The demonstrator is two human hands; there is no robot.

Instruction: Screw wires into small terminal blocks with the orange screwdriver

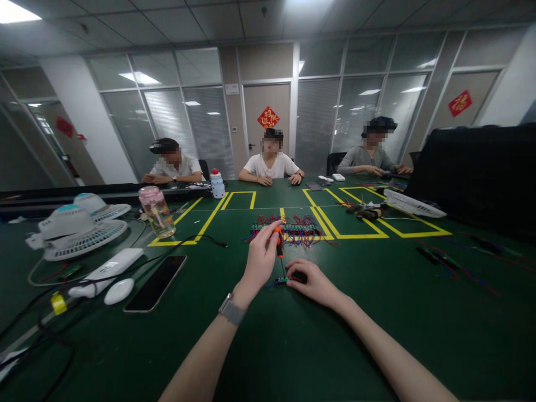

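Observation:
My left hand is closed around the orange and black handle of a screwdriver, held nearly upright. Its thin shaft points down at a small green circuit board on the table. Whether the tip touches the board, I cannot tell for sure. My right hand pinches the right end of that board, with a dark part partly covered by the fingers. Just beyond both hands lies a row of several similar green boards with red and blue wires.
On the left are a phone, a white mouse, white fans, cables and a pink-lided bottle. To the right lie hand tools, loose wired boards and a large black object. Three people sit across the green table.

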